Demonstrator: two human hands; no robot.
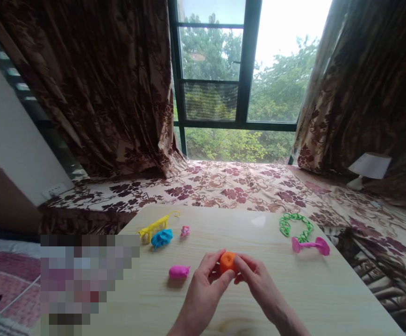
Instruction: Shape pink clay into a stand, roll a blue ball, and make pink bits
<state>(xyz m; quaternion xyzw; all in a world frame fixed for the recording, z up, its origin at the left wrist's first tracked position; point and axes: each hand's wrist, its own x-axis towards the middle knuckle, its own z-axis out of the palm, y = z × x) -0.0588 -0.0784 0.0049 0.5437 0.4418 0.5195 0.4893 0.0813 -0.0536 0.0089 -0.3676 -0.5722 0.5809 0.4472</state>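
Observation:
An orange, rounded clay-like piece (pixel 228 262) with a dimple in its top sits between my two hands, over the front middle of the table. My left hand (pixel 208 282) grips it from the left with thumb and fingers. From the right, my right hand (pixel 257 277) closes its fingertips on the same piece. Left of my hands lies a pink, sausage-shaped piece (pixel 179 271). Farther back on the left are a crumpled blue piece (pixel 161 238), a long yellow piece with a thin curled end (pixel 155 226) and a small pink-and-red figure (pixel 185 231).
On the wooden table (pixel 245 228), a green chain ring (pixel 311 226) lies at the back right. A pink dumbbell-shaped piece (pixel 311 246) touches or nearly touches it. Behind the table is a flower-patterned window seat (pixel 231 184) with a white lamp (pixel 369 165) at right. A blurred patch covers the left side.

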